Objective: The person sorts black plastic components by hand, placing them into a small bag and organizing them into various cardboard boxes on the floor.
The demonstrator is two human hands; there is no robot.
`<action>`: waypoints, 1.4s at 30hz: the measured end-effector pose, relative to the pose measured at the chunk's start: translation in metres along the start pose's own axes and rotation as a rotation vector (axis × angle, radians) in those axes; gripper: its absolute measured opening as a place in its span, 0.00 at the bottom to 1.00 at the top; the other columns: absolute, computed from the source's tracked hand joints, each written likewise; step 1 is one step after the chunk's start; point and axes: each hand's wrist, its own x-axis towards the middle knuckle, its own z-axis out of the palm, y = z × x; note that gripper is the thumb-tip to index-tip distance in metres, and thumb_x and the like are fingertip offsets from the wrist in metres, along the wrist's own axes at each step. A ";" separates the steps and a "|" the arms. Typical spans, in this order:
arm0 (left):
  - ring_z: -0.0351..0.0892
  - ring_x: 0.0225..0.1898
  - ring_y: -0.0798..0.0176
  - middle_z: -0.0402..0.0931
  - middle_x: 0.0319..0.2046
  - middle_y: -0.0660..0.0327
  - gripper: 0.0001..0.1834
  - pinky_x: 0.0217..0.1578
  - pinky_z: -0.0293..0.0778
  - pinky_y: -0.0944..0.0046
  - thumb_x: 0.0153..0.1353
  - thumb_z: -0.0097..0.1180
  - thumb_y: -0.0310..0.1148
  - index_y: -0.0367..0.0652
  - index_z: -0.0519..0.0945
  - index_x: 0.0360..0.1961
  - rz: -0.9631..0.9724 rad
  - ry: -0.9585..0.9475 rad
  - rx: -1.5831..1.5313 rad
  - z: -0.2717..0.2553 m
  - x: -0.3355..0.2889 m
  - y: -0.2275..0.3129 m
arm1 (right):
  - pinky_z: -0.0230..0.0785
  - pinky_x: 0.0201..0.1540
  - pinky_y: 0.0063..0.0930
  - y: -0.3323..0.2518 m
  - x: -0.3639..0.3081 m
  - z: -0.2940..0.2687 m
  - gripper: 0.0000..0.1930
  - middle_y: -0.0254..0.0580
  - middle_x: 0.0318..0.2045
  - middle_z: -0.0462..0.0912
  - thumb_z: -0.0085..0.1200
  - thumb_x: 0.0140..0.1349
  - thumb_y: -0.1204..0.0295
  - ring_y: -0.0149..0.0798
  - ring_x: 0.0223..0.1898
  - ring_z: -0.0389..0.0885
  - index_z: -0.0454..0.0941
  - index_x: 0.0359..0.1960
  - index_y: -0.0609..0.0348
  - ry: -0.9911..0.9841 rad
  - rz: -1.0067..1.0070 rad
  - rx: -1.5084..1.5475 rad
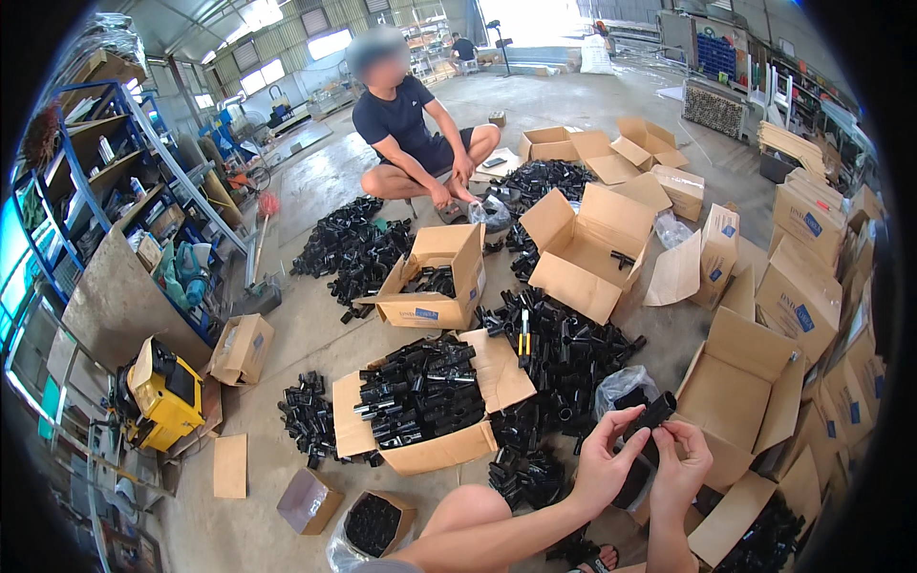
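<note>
Head view, one black tube fitting (657,409), lower right of the frame: in work, neither packed nor laid down.

Hands, two, close together: left hand (608,460) closed on the fitting by thumb and fingers; right hand (682,460) with fingertips pinched on its lower side. Whether a small part sits between them, cannot tell.

Apparently done: flapped carton (441,458), centre, piled with fittings to its rim; whether these are finished, unconfirmed.

Part stocked: brown carton (417,314), above it, fittings inside; wide carton (576,291), upper right of centre, a few fittings visible.

Apparently left, judging by bulk: loose heap (565,355), centre right; second heap (349,250), upper left of centre. Much seems outstanding.

Supply: small black pieces (371,524) in a small box, bottom centre, contents plentiful.

Also present: seated co-worker (401,129), top centre, hands near a clear bag (489,214).
</note>
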 end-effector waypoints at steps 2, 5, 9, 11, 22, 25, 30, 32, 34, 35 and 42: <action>0.76 0.56 0.69 0.79 0.54 0.59 0.18 0.60 0.69 0.68 0.68 0.60 0.23 0.35 0.77 0.58 0.006 0.004 -0.002 0.000 0.000 -0.001 | 0.73 0.44 0.26 0.004 -0.002 -0.001 0.05 0.38 0.33 0.81 0.65 0.60 0.78 0.31 0.36 0.81 0.83 0.35 0.66 -0.001 -0.049 -0.082; 0.76 0.56 0.69 0.79 0.54 0.59 0.18 0.60 0.69 0.68 0.68 0.59 0.23 0.35 0.77 0.58 0.007 0.011 -0.004 0.000 -0.001 0.002 | 0.73 0.44 0.26 0.004 -0.004 0.002 0.05 0.39 0.33 0.81 0.65 0.60 0.77 0.33 0.37 0.81 0.83 0.35 0.66 0.008 -0.094 -0.128; 0.76 0.56 0.69 0.79 0.54 0.59 0.18 0.59 0.70 0.68 0.68 0.59 0.23 0.36 0.76 0.58 -0.077 0.027 -0.078 0.000 -0.001 0.007 | 0.72 0.45 0.27 -0.001 -0.005 0.004 0.06 0.41 0.34 0.82 0.65 0.60 0.77 0.35 0.38 0.81 0.83 0.36 0.67 0.018 -0.082 -0.117; 0.76 0.56 0.69 0.79 0.54 0.59 0.18 0.58 0.70 0.68 0.69 0.59 0.23 0.36 0.76 0.58 -0.115 0.040 -0.108 -0.001 0.000 0.006 | 0.72 0.46 0.27 -0.002 -0.007 0.006 0.06 0.41 0.35 0.82 0.65 0.60 0.78 0.35 0.38 0.81 0.84 0.37 0.67 0.008 -0.079 -0.131; 0.75 0.57 0.67 0.78 0.55 0.58 0.17 0.60 0.69 0.66 0.68 0.59 0.23 0.35 0.77 0.57 -0.037 0.054 -0.075 -0.004 0.002 -0.001 | 0.71 0.49 0.32 -0.003 -0.005 0.009 0.06 0.44 0.38 0.83 0.62 0.64 0.76 0.40 0.42 0.80 0.83 0.35 0.67 -0.037 -0.140 -0.184; 0.75 0.58 0.66 0.78 0.55 0.57 0.17 0.61 0.68 0.65 0.67 0.60 0.22 0.35 0.77 0.57 0.028 0.035 -0.034 -0.004 0.003 -0.004 | 0.71 0.49 0.32 0.001 -0.004 0.010 0.07 0.44 0.38 0.83 0.60 0.66 0.74 0.40 0.42 0.80 0.82 0.35 0.68 -0.029 -0.148 -0.181; 0.75 0.58 0.66 0.77 0.55 0.57 0.18 0.62 0.68 0.66 0.67 0.60 0.22 0.35 0.77 0.57 0.054 0.034 -0.027 -0.003 0.002 -0.002 | 0.71 0.48 0.31 0.002 -0.005 0.013 0.08 0.45 0.38 0.83 0.57 0.68 0.72 0.40 0.42 0.80 0.80 0.36 0.68 -0.021 -0.201 -0.212; 0.75 0.57 0.66 0.77 0.55 0.57 0.17 0.61 0.68 0.66 0.67 0.60 0.22 0.35 0.77 0.57 0.027 0.040 -0.073 -0.002 0.002 -0.002 | 0.71 0.48 0.31 -0.001 -0.009 0.016 0.08 0.45 0.38 0.83 0.57 0.68 0.72 0.41 0.42 0.80 0.80 0.37 0.68 0.017 -0.042 -0.111; 0.75 0.57 0.66 0.78 0.55 0.57 0.17 0.60 0.69 0.66 0.67 0.60 0.22 0.35 0.77 0.57 0.033 0.046 -0.053 -0.002 0.002 -0.002 | 0.71 0.48 0.31 0.001 -0.007 0.014 0.08 0.45 0.38 0.83 0.58 0.67 0.72 0.41 0.42 0.80 0.80 0.38 0.68 0.007 -0.099 -0.146; 0.75 0.57 0.66 0.78 0.54 0.57 0.17 0.60 0.69 0.66 0.67 0.60 0.22 0.35 0.77 0.57 0.038 0.053 -0.032 -0.002 0.002 -0.001 | 0.71 0.48 0.31 0.002 -0.007 0.013 0.08 0.45 0.38 0.83 0.58 0.67 0.72 0.41 0.42 0.81 0.80 0.39 0.67 -0.003 -0.154 -0.182; 0.75 0.58 0.67 0.78 0.56 0.57 0.17 0.61 0.68 0.66 0.67 0.59 0.21 0.36 0.76 0.57 0.064 0.030 0.010 -0.006 0.004 -0.003 | 0.72 0.49 0.33 -0.002 -0.005 0.010 0.07 0.45 0.40 0.83 0.59 0.65 0.74 0.41 0.43 0.81 0.81 0.39 0.67 -0.074 -0.184 -0.184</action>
